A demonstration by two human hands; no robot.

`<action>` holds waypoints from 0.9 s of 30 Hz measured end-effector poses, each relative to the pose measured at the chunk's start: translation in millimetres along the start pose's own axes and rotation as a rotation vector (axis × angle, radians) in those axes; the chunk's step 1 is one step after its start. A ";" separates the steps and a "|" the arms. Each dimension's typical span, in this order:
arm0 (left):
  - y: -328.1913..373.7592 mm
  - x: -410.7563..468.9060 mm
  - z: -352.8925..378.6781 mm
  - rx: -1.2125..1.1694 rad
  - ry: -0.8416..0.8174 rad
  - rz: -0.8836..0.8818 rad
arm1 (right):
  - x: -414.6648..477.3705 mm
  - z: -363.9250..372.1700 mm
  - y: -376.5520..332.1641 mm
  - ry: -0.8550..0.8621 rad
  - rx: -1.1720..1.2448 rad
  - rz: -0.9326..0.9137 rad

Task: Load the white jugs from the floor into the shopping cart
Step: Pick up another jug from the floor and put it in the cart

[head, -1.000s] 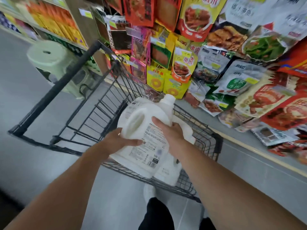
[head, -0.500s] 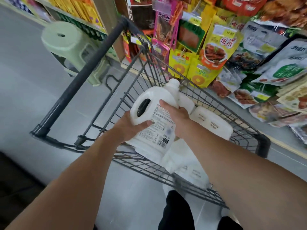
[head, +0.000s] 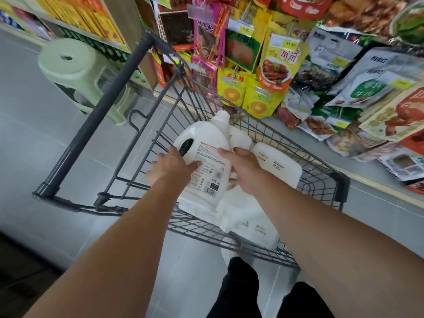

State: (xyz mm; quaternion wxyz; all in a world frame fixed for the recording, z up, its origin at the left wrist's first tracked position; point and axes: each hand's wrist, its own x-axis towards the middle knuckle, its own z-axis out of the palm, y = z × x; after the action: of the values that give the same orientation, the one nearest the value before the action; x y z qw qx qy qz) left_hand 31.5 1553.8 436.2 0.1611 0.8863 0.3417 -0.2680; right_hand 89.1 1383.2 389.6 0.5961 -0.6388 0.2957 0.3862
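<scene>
A white jug [head: 207, 161] with a printed label and a barcode is low inside the dark wire shopping cart [head: 98, 115]. My left hand [head: 171, 167] grips its left side by the handle hole. My right hand [head: 244, 172] holds its right side. Other white jugs lie in the basket: one [head: 278, 165] to the right, one [head: 241, 137] behind, and more [head: 250, 222] at the near end under my right forearm. A white shape [head: 226, 253] shows on the floor below the cart's near edge; I cannot tell what it is.
A pale green plastic stool [head: 75, 72] stands on the grey tile floor left of the cart. Shelves of hanging snack packets [head: 275, 63] crowd the cart's far and right sides. My dark trouser legs [head: 243, 290] are just behind the cart.
Both hands have lowered the jug deeper into the basket, and my view has moved closer over the cart.
</scene>
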 end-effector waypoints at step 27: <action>241.0 -217.9 122.6 -0.305 0.133 0.525 | -148.2 -413.7 90.4 0.182 0.681 -0.183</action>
State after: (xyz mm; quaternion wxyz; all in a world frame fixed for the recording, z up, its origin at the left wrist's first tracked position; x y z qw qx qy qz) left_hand 17.8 1211.0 489.7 0.3329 0.9255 0.1471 -0.1042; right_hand -6.4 951.1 463.1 0.7780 -0.4594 0.4007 0.1523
